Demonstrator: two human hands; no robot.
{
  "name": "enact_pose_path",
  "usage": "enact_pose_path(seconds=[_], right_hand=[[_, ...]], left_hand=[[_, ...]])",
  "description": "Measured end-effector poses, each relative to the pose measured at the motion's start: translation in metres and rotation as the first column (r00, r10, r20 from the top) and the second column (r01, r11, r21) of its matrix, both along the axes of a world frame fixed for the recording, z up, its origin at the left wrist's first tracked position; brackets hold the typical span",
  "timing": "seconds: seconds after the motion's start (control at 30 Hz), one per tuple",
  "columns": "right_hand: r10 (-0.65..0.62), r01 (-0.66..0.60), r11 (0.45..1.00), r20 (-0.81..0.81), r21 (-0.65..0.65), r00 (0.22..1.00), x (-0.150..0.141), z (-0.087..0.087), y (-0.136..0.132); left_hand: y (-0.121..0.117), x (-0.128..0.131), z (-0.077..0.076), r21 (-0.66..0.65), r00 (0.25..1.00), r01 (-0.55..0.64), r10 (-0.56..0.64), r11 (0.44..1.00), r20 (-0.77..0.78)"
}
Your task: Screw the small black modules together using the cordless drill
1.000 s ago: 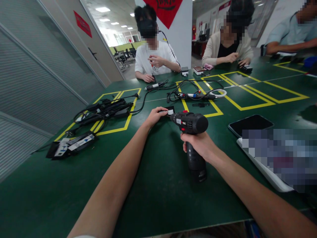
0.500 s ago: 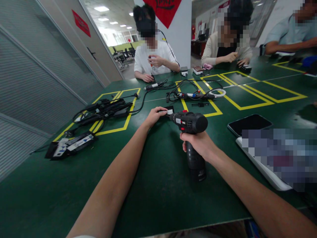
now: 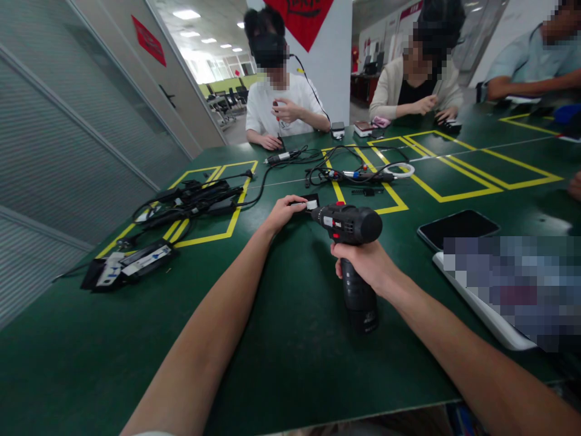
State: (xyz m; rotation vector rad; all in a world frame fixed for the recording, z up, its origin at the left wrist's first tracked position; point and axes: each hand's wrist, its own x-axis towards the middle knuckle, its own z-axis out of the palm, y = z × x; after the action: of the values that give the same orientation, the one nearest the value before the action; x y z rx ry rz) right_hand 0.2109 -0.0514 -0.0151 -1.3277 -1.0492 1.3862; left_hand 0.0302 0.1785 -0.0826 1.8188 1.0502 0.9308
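Observation:
My right hand [image 3: 361,261] is wrapped round the handle of a black cordless drill [image 3: 351,223] with red buttons. The drill lies level above the table, its chuck pointing left. At the chuck's tip is a small black part with a white piece [image 3: 311,204] on it; whether the bit touches it I cannot tell. My left hand [image 3: 287,212] presses its fingers on the left side of that small black part [image 3: 314,197], against the green table [image 3: 290,363]. My left thumb is partly hidden.
A heap of black cables and adapters [image 3: 195,200] lies at the left, with a black and white device [image 3: 140,261] before it. Further back are tangled cords with a pen-like tool [image 3: 358,176]. A phone [image 3: 458,229] and a white-edged tablet [image 3: 485,309] lie right. Co-workers sit opposite.
Both my hands and the drill stay almost still. At the right edge, part of another person's hand has come into view.

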Motion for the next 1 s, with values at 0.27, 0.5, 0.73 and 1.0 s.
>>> enact_pose_path(seconds=[0.27, 0.5, 0.73, 1.0], right_hand=[[-0.005, 0.006, 1.000, 0.012, -0.017, 1.000, -0.0014, 0.0017, -0.0004], [-0.002, 0.002, 1.000, 0.019, 0.001, 1.000, -0.0015, 0.0006, -0.0001], [-0.005, 0.005, 1.000, 0.009, -0.007, 1.000, -0.0020, 0.0022, -0.0004], [-0.007, 0.007, 1.000, 0.023, -0.004, 1.000, -0.0037, 0.0042, -0.0023]], left_hand=[[0.0040, -0.0013, -0.0050, 0.009, 1.000, -0.004, 0.004, 1.000, -0.004], [0.0046, -0.0021, -0.0067, 0.017, 1.000, -0.003, 0.004, 1.000, -0.006], [0.0031, -0.0026, -0.0050, 0.014, 1.000, -0.003, 0.003, 1.000, -0.021], [0.0009, -0.0031, -0.0019, 0.039, 0.999, 0.007, -0.005, 0.999, -0.040]])
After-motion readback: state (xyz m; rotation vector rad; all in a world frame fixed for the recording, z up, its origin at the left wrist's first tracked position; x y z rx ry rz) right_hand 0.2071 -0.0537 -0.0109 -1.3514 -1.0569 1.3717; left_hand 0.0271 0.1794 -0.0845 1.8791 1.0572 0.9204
